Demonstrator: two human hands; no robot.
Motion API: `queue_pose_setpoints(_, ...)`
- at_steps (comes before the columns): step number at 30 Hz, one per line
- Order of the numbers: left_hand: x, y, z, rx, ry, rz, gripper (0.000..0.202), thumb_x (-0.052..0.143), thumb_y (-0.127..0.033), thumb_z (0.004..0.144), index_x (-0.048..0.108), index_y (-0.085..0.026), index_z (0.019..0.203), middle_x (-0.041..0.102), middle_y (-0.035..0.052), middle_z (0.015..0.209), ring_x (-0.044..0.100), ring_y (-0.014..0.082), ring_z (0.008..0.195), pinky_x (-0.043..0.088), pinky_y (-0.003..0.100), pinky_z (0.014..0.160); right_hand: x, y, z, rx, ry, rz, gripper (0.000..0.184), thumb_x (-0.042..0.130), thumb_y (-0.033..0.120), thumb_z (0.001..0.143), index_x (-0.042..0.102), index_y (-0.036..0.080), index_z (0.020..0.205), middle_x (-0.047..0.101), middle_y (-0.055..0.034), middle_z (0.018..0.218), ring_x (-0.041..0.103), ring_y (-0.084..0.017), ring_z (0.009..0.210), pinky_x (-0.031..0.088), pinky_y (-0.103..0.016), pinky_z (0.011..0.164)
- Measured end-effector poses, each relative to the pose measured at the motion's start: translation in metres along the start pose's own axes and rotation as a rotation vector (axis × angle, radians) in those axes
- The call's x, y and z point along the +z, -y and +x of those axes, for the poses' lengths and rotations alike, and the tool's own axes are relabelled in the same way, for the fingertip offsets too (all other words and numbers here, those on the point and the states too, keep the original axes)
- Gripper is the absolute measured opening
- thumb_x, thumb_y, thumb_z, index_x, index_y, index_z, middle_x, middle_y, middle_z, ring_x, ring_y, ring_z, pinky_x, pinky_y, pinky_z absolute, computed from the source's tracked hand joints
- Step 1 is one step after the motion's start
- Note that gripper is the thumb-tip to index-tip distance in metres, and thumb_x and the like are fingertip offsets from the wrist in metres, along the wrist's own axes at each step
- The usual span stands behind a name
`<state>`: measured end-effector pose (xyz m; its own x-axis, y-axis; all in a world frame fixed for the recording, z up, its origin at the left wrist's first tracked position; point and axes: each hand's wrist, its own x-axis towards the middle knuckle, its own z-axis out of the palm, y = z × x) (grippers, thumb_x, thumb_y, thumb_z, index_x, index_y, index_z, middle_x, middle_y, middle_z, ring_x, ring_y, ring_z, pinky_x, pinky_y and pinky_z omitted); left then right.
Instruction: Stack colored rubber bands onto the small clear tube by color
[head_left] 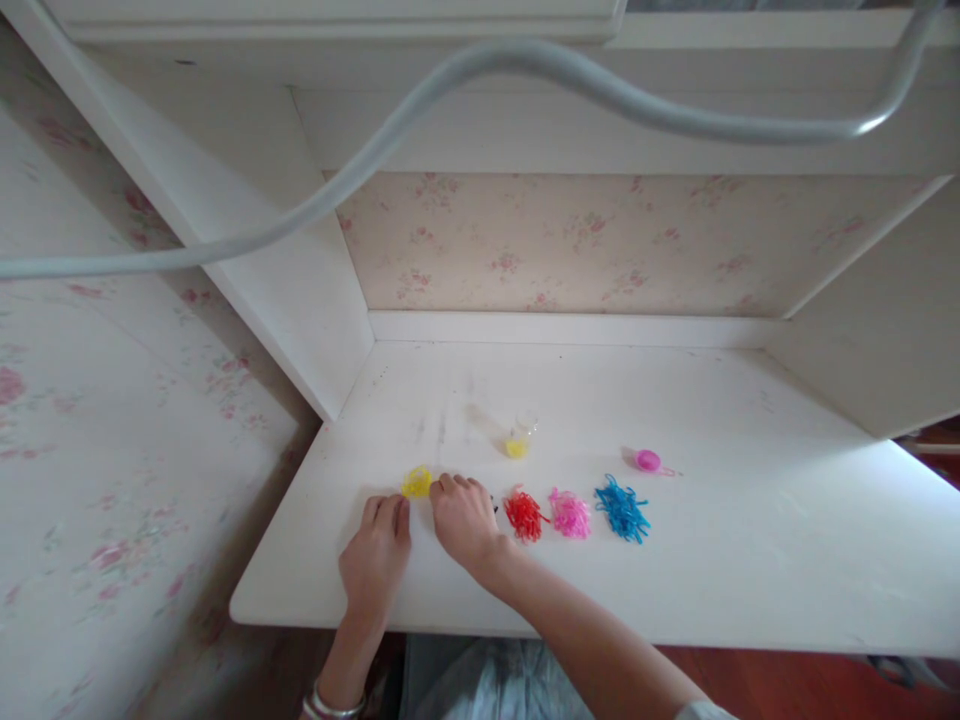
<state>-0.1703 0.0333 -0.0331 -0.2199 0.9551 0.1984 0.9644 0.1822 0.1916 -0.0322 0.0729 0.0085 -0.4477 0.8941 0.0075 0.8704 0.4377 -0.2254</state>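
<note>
Of four stringy heaps [523, 515], the yellow heap [417, 483] is being touched by the right hand [465, 520], grip untellable, left hand [375, 555] flat, open beside it.

I see a small heap of yellow elastic loops [416, 482] lying on the white table [712, 580], toward its left side and nearer the front edge than the back. The thin loops are tangled into one loose, low clump, bright against the tabletop.

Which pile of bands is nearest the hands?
The yellow pile, leftmost in the row, at the fingertips of the left hand and right hand; the red pile, pink pile and blue pile lie further right.
</note>
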Motion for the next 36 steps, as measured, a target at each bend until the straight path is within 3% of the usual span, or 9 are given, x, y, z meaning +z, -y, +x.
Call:
queue_pose_setpoints(7,0.001,-0.005,0.004,0.048,-0.013,0.03,0.031,0.038,-0.04,0.093,0.063,-0.026,0.105,0.063,0.0003,0.103,0.06,0.0106,0.069,0.032,0.021,0.048,-0.025,-0.017,-0.025,0.192,-0.125,0.202,0.025,0.037,0.022,0.094,0.061,0.02,0.089,0.064,-0.0029,0.088,0.061,-0.014,0.073,0.04,-0.023,0.062)
queue_pose_setpoints(13,0.005,0.0,0.005,0.089,-0.045,-0.012,0.028,0.039,-0.034,0.093,0.063,-0.024,0.102,0.065,0.0016,0.103,0.06,0.0118,0.069,0.036,0.023,0.052,-0.06,-0.063,-0.046,0.304,-0.426,0.511,0.028,0.038,0.03,0.093,0.064,0.02,0.088,0.064,-0.0031,0.083,0.058,-0.013,0.069,0.042,-0.023,0.065)
queue_pose_setpoints(17,0.005,0.002,0.005,0.065,-0.055,-0.054,0.025,0.039,-0.032,0.093,0.062,-0.022,0.1,0.065,0.0023,0.101,0.06,0.0117,0.068,0.036,0.022,0.051,-0.078,-0.097,-0.045,0.379,-0.592,0.514,0.03,0.041,0.036,0.09,0.065,0.019,0.088,0.064,-0.0038,0.081,0.056,-0.013,0.066,0.042,-0.024,0.064)
queue_pose_setpoints(21,0.003,0.0,0.002,0.058,-0.056,-0.068,0.026,0.039,-0.033,0.093,0.061,-0.021,0.101,0.064,0.0027,0.102,0.061,0.0122,0.071,0.037,0.021,0.052,-0.08,-0.115,-0.038,0.367,-0.6,0.447,0.028,0.041,0.034,0.09,0.065,0.019,0.088,0.064,-0.0036,0.082,0.056,-0.013,0.067,0.041,-0.024,0.066)
queue_pose_setpoints(28,0.001,-0.003,-0.01,0.147,-0.016,-0.127,0.024,0.045,-0.037,0.091,0.061,-0.024,0.104,0.062,0.0014,0.107,0.063,0.0124,0.081,0.044,0.02,0.062,-0.073,-0.119,-0.033,0.341,-0.566,0.403,0.032,0.039,0.034,0.091,0.068,0.02,0.091,0.063,-0.0032,0.078,0.056,-0.013,0.065,0.041,-0.024,0.068)
queue_pose_setpoints(36,-0.004,-0.012,-0.014,0.157,0.056,-0.108,0.026,0.043,-0.035,0.092,0.064,-0.028,0.105,0.06,0.0009,0.108,0.063,0.0115,0.082,0.046,0.021,0.069,-0.081,-0.121,-0.052,0.298,-0.65,0.558,0.035,0.042,0.04,0.091,0.07,0.019,0.09,0.062,-0.0027,0.072,0.054,-0.012,0.061,0.041,-0.024,0.062)
